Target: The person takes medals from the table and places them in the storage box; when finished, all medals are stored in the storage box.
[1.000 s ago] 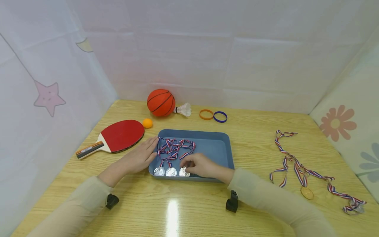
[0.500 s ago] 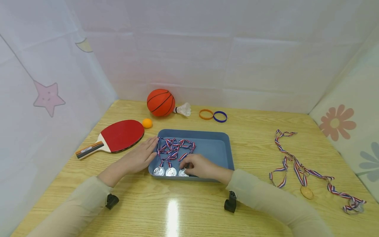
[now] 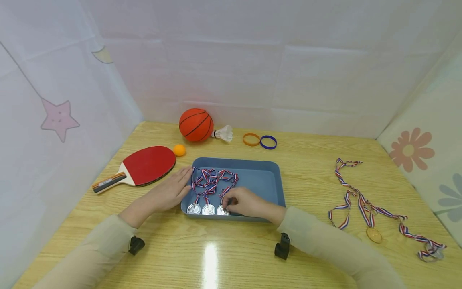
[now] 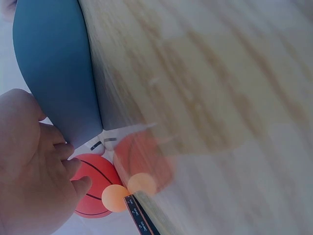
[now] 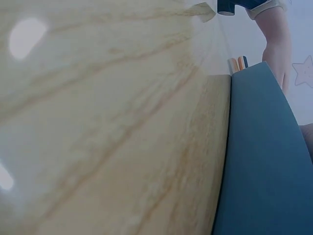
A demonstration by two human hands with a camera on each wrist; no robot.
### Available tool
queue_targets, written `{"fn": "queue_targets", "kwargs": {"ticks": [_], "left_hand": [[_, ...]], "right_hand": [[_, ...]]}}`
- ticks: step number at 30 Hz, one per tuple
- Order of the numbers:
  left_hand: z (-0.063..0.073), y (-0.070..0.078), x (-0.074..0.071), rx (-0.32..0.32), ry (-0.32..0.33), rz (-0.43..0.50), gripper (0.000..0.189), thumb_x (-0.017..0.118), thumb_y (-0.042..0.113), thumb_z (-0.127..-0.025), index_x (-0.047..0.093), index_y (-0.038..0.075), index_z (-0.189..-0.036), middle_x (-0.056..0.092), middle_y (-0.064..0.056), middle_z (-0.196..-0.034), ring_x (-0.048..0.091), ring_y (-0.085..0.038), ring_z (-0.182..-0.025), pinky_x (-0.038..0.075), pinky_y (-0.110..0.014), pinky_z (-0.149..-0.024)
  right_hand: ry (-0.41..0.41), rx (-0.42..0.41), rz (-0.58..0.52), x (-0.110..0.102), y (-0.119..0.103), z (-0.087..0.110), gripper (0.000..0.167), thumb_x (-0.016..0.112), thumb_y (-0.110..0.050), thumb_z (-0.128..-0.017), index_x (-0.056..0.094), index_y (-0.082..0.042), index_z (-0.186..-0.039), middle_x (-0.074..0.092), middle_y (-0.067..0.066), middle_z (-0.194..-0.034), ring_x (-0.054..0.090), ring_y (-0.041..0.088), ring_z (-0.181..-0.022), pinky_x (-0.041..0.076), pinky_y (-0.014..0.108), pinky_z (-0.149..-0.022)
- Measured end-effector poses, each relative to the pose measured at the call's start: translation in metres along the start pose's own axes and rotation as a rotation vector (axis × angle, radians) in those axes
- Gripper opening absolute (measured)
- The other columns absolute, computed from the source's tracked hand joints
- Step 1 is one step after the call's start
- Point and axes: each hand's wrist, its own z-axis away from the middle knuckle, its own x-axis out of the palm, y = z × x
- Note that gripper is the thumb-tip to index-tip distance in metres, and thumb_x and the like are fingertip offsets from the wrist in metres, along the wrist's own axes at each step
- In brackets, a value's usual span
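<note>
My left hand [image 3: 171, 192] rests with straight fingers on the left rim of a blue-grey tray [image 3: 258, 163]. Inside, along the front wall, lie three silver medals in a row: the left medal [image 3: 193, 209], the middle medal [image 3: 208, 209] and the right medal [image 3: 221, 210]. Their striped ribbons [image 3: 211, 180] are bunched behind them. Over the tray, my right hand [image 3: 245, 202] has curled fingers and pinches the right medal near its right edge; its fingertips are partly hidden. The left wrist view shows the left fingers [image 4: 73, 166] against the tray's outer wall [image 4: 58, 63].
A red table tennis bat [image 3: 149, 164], an orange ball [image 3: 179, 150], a small basketball [image 3: 196, 125], a shuttlecock [image 3: 223, 133] and two wristbands [image 3: 251, 139] lie around the tray. Further right are ribbons with a gold medal [image 3: 373, 235] and a silver medal [image 3: 436, 253].
The right medal has slid slightly left, closer to the middle one, and more of its ribbon shows. My right hand shifted slightly; my left hand has stayed put.
</note>
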Motion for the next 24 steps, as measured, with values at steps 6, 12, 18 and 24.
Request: {"fn": "queue_targets", "kwargs": {"ticks": [6,12,18,24], "left_hand": [[0.000,0.000,0.000,-0.006,-0.008,0.003,0.059,0.040,0.024,-0.098,0.017,-0.007,-0.143,0.016,-0.021,-0.149,0.013,-0.038,-0.135,0.017,-0.049,-0.107],[0.000,0.000,0.000,-0.008,-0.006,0.003,0.059,0.040,0.024,-0.098,0.018,-0.007,-0.143,0.016,-0.021,-0.149,0.013,-0.038,-0.135,0.017,-0.050,-0.107],[0.000,0.000,0.001,-0.003,-0.002,0.001,0.059,0.040,0.024,-0.098,0.018,-0.007,-0.143,0.016,-0.021,-0.149,0.013,-0.038,-0.135,0.017,-0.050,-0.107],[0.000,0.000,0.000,-0.008,-0.005,0.004,0.059,0.040,0.024,-0.098,0.018,-0.007,-0.143,0.016,-0.021,-0.149,0.013,-0.038,-0.135,0.017,-0.050,-0.106]], "right_hand": [[-0.006,0.038,-0.101,-0.012,-0.007,0.011,0.011,0.061,0.002,-0.084,0.065,-0.002,-0.094,0.063,0.005,-0.094,0.056,0.009,-0.068,0.049,0.023,-0.061],[0.013,0.029,-0.141,-0.037,-0.018,0.032,0.014,0.063,-0.009,-0.087,0.066,-0.004,-0.099,0.064,0.006,-0.097,0.059,0.015,-0.077,0.051,0.028,-0.068],[0.082,0.004,-0.160,-0.068,-0.020,0.064,0.014,0.064,-0.013,-0.087,0.066,-0.008,-0.101,0.064,0.004,-0.096,0.058,0.015,-0.077,0.051,0.029,-0.068],[0.189,0.093,-0.144,-0.100,-0.019,0.109,0.016,0.062,-0.014,-0.089,0.065,-0.009,-0.103,0.062,0.006,-0.095,0.057,0.017,-0.079,0.049,0.029,-0.065]]}}
